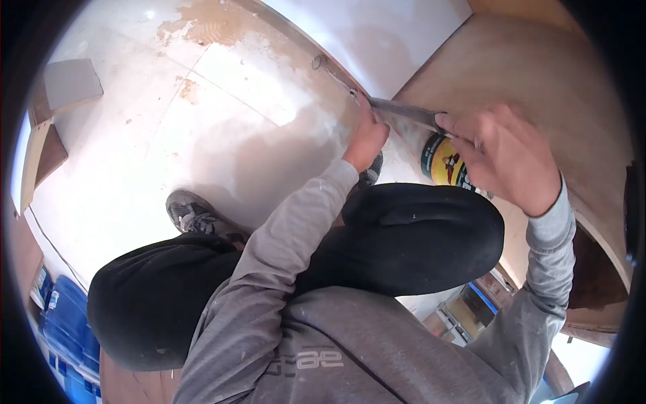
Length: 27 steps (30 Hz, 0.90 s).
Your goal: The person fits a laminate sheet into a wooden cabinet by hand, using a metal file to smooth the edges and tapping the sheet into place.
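My right hand [508, 151] is closed around the right end of a long, narrow dark strip [407, 112]; the strip's exact kind is unclear. My left hand [367, 141] reaches to its other end, forefinger stretched against it and thumb apart; the remaining fingers are mostly hidden. Beyond the left fingertip, a thin twisted length ending in a small loop [318, 62] lies along the bottom of a pale panel. Just below the right fingers stands a can [444, 160] with a dark green and yellow label, partly covered by my hand.
A large brownish board [531, 74] rises at the right. Pale, stained floor [222, 128] spreads left of my legs. Wood offcuts [70, 87] lie at the far left, with blue plastic containers [67, 316] below. My bent knees [417, 236] are close under the hands.
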### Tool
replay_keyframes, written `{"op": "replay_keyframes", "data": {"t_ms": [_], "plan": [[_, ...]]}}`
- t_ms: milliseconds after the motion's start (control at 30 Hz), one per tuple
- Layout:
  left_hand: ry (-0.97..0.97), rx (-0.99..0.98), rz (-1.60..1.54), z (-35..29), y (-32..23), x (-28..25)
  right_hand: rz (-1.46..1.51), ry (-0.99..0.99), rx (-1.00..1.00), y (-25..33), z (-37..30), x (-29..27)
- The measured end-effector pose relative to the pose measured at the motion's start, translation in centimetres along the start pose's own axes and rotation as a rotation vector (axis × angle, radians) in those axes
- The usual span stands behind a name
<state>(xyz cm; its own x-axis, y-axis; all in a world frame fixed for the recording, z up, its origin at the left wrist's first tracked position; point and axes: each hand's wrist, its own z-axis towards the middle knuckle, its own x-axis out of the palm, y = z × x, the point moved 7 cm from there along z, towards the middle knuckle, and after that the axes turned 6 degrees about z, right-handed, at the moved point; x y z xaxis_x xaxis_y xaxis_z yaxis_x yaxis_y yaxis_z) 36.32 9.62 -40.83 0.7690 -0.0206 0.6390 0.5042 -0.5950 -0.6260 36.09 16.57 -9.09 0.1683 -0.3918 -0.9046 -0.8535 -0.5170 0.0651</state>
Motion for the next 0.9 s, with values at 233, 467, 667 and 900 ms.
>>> {"op": "replay_keyframes", "data": {"t_ms": [233,467,667,900], "plan": [[-0.319,0.346,0.41,-1.8,-2.5,-0.6,-0.058,0.104,0.181,1.2,0.8,-0.8],[0.138,-0.189,0.711,-1.5,1.2,0.3,-0.008,0.222,0.156,0.1,-1.2,-0.2],[-0.139,0.169,1.329,-3.3,-6.0,-0.7,0.062,0.135,0.169,1.6,0.5,-4.8],[0.034,0.598,1.021,-1.0,-22.5,-7.2,0.462,-0.27,0.22,-1.8,5.0,-7.5]]}}
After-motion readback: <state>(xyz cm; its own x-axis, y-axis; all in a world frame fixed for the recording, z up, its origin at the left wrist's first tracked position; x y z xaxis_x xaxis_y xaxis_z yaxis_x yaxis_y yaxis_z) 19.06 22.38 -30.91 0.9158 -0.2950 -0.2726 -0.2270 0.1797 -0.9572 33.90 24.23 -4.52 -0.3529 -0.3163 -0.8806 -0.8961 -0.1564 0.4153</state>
